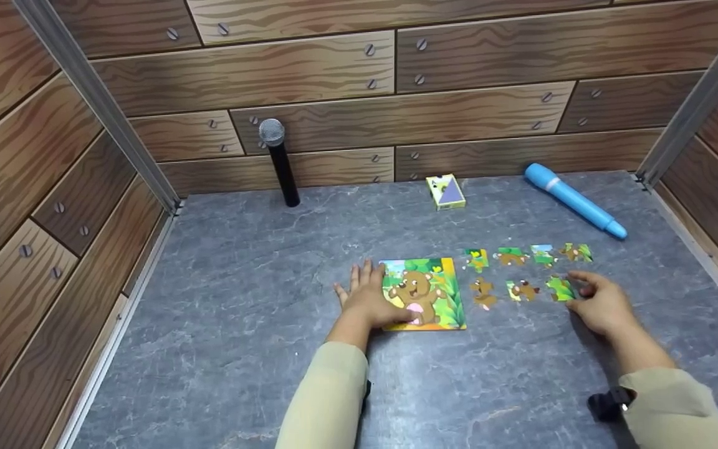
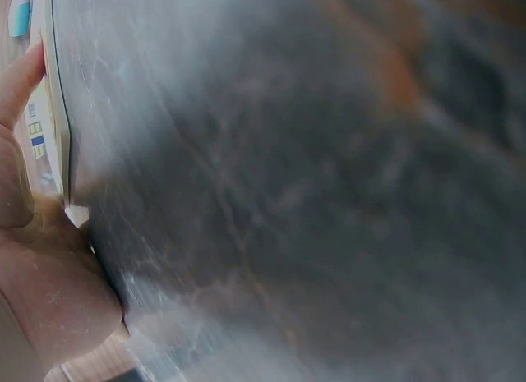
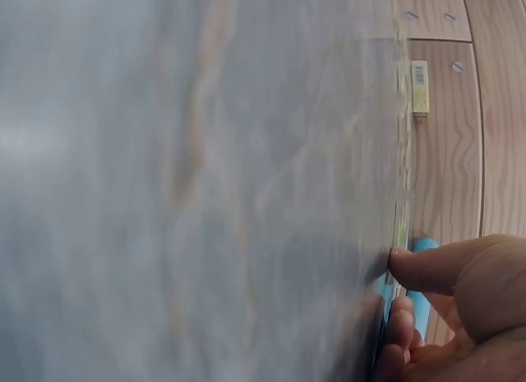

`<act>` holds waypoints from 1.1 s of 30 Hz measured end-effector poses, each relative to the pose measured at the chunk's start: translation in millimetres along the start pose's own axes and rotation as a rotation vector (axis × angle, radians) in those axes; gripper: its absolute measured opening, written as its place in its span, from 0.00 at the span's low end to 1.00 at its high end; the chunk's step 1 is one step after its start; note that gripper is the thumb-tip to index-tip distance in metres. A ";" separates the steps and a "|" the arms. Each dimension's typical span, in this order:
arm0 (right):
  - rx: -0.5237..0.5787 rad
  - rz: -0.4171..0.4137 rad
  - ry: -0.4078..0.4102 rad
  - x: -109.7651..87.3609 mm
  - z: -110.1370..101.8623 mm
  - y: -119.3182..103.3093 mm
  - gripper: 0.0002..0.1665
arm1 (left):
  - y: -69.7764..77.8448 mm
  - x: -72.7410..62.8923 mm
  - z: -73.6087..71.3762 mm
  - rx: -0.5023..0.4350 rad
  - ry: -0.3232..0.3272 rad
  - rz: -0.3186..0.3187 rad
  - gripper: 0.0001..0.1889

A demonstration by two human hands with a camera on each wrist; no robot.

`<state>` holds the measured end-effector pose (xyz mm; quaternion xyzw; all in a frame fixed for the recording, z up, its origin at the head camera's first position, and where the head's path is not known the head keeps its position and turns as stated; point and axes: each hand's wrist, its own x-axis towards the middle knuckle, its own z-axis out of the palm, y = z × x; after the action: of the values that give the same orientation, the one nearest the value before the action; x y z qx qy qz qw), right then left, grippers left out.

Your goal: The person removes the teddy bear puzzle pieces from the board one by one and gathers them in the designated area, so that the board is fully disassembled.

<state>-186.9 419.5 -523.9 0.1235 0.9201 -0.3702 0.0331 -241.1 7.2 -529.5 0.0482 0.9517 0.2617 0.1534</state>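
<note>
A square picture puzzle board [image 1: 429, 293] with a brown bear on it lies on the table. My left hand [image 1: 369, 304] rests at its left side, fingers spread over the upper left edge and thumb across the bear's lower part. Right of the board, loose puzzle pieces lie in two rows, among them a bear piece [image 1: 482, 293] and a brown-and-white piece [image 1: 523, 290]. At the right end of the near row, my right hand [image 1: 605, 305] pinches a green puzzle piece [image 1: 560, 289] by its right side, thumb and forefinger at its edges, close to the tabletop.
A black microphone [image 1: 282, 168] stands upright at the back left. A card box [image 1: 445, 191] lies at the back middle, and a blue pen-shaped tube [image 1: 577, 198] lies at the back right. Wood-patterned walls [image 1: 309, 68] enclose the grey table [image 1: 240, 299] at the back and sides.
</note>
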 end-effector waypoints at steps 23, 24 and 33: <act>0.168 -0.310 0.053 -30.8 76.9 -114.9 0.30 | 0.7 -1.6 -2.7 0.004 0.004 0.003 0.68; 0.175 -0.318 0.034 -31.9 81.9 -118.4 0.30 | 0.8 -1.4 -2.7 0.004 0.005 0.004 0.68; 0.178 -0.351 -0.099 -37.6 119.3 -135.9 0.35 | 0.8 -0.9 -1.2 0.008 0.011 0.004 0.69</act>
<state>-188.4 235.2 -513.1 -0.0548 0.8885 -0.4556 0.0023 -240.6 7.2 -527.9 0.0493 0.9534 0.2585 0.1475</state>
